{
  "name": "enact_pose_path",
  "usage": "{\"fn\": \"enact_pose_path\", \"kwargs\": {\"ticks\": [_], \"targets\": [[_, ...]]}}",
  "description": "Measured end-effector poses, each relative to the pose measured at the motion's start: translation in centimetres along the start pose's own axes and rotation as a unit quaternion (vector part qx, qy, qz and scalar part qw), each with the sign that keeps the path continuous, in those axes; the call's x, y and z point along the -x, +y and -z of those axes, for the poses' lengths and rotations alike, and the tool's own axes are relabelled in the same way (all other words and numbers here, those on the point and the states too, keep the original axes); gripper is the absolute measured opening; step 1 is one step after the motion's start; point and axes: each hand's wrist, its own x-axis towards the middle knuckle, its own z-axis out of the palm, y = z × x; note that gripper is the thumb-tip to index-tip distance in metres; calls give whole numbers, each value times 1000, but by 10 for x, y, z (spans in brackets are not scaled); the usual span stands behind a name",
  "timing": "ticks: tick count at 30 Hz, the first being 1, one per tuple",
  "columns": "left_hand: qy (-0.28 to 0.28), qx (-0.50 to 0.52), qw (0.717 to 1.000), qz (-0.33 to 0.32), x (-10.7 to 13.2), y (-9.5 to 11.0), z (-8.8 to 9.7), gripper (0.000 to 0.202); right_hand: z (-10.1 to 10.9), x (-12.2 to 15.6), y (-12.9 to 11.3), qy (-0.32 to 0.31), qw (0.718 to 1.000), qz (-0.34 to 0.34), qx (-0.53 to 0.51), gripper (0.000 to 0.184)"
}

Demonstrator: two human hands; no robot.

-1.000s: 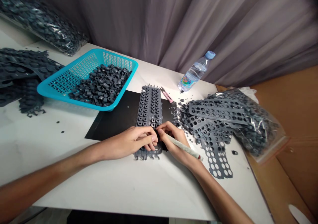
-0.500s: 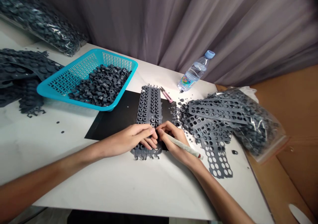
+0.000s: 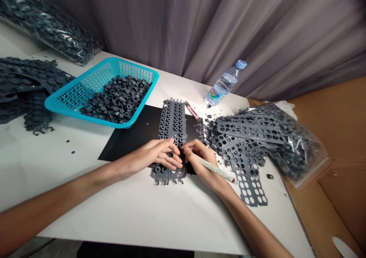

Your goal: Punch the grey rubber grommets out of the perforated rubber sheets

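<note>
A dark grey moulded sheet (image 3: 172,117) with rows of round holes, many filled by ring-shaped plugs, lies lengthwise on a black mat (image 3: 128,140). Over its near half is my left hand (image 3: 160,155), fingers partly spread, with a small dark ring (image 3: 170,154) among them. My right hand (image 3: 201,161) grips a pen-like tool (image 3: 213,168) with a pale handle, its back end pointing toward me. That tool's tip reaches the sheet beside my left fingertips, where the contact is hidden. Hooked tabs stick out at the sheet's near end.
A blue basket (image 3: 154,83) of loose plugs stands at the left. Pink-handled snips (image 3: 192,110) and a water bottle (image 3: 224,84) are behind the sheet. Perforated sheets (image 3: 248,130) and a plastic bag (image 3: 310,155) lie right; more sheets (image 3: 25,79) lie left.
My left hand has opened somewhat, its thumb lifting and fingers spreading, so a small dark ring now shows among them. My right hand with the pen-like tool has barely shifted.
</note>
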Motion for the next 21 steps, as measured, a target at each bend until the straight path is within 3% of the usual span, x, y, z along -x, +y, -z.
{"fn": "enact_pose_path", "kwargs": {"ticks": [9, 21], "targets": [[74, 91, 993, -32, 3, 2, 8, 26, 2, 1, -1, -7, 1000, 3, 19, 22], [60, 77, 994, -44, 4, 7, 11, 33, 0, -1, -4, -16, 999, 6, 31, 25]]}}
